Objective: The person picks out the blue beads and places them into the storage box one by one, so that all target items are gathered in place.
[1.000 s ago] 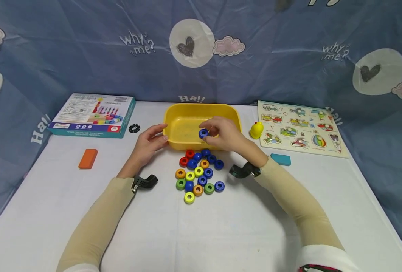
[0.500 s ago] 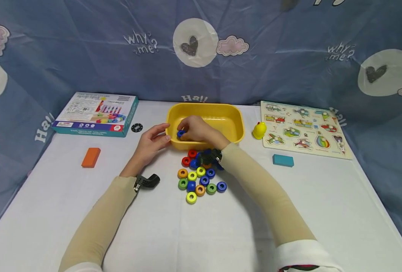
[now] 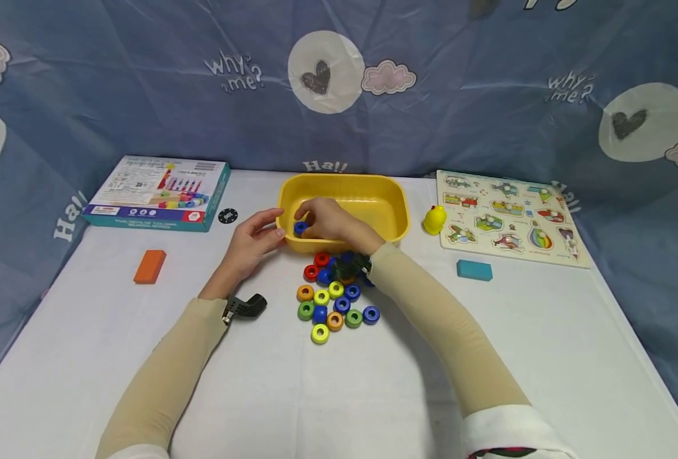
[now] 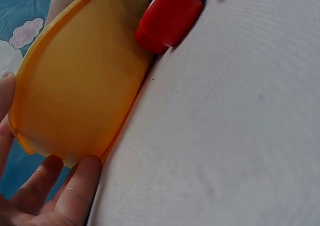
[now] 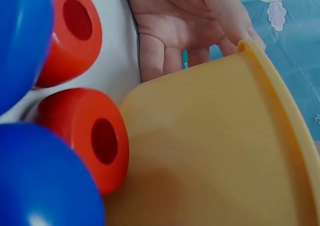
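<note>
My left hand [image 3: 250,245] holds the left end of a yellow plastic tub [image 3: 393,220], thumb and fingertips at its wall and rim. The right wrist view shows this left hand [image 5: 182,23] with its thumb on the rim. Inside the tub, near its left end, my right hand [image 3: 327,220] pinches a blue bead [image 3: 300,228] between thumb and fingers. Loose beads with holes lie on the table in front of the tub, among them a red bead [image 3: 311,273], a yellow bead [image 3: 319,333] and a green bead [image 3: 353,318]. My right wrist covers some beads.
A toy box [image 3: 157,192] lies at the back left, with a black chip [image 3: 228,215] and an orange block [image 3: 150,266] nearby. Right of the tub are a yellow toy chick [image 3: 434,220], a picture puzzle board [image 3: 511,217] and a teal block [image 3: 474,269].
My right hand has carried the blue bead leftward across the tub to its left end, and has held nearly still there over the last half second. My left hand stays on the tub.
</note>
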The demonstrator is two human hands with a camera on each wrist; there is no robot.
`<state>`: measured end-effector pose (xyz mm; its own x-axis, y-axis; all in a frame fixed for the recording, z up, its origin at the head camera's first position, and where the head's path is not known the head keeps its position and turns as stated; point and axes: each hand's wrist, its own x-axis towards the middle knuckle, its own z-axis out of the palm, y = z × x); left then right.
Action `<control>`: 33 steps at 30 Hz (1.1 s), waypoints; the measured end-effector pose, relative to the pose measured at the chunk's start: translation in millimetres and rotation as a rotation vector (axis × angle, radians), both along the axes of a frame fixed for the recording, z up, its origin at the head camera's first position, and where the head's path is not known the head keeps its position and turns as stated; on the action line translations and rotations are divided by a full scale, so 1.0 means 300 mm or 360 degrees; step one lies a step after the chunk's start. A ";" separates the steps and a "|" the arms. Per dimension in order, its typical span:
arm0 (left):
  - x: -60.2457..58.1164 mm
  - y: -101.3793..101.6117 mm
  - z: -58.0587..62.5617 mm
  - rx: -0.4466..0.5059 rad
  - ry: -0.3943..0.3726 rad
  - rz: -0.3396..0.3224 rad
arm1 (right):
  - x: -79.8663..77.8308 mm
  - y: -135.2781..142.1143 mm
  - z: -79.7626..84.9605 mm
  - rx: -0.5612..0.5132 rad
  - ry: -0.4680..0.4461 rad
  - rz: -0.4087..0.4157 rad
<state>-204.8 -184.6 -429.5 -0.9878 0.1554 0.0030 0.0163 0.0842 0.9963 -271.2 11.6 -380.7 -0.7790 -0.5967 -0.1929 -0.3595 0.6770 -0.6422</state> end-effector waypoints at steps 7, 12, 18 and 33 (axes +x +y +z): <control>0.005 -0.005 -0.008 -0.0006 0.0031 0.0016 | 0.006 0.003 -0.003 -0.0006 -0.0056 0.0002; 0.009 -0.004 -0.013 0.0006 0.0041 0.0008 | 0.016 -0.004 -0.007 0.0024 -0.0042 0.0039; 0.010 -0.005 -0.014 0.0012 0.0059 -0.0015 | 0.028 -0.002 -0.004 0.0047 -0.0047 0.0067; 0.020 0.000 -0.003 0.0050 0.0093 -0.0018 | 0.170 0.222 0.092 -0.0450 0.0471 -0.0001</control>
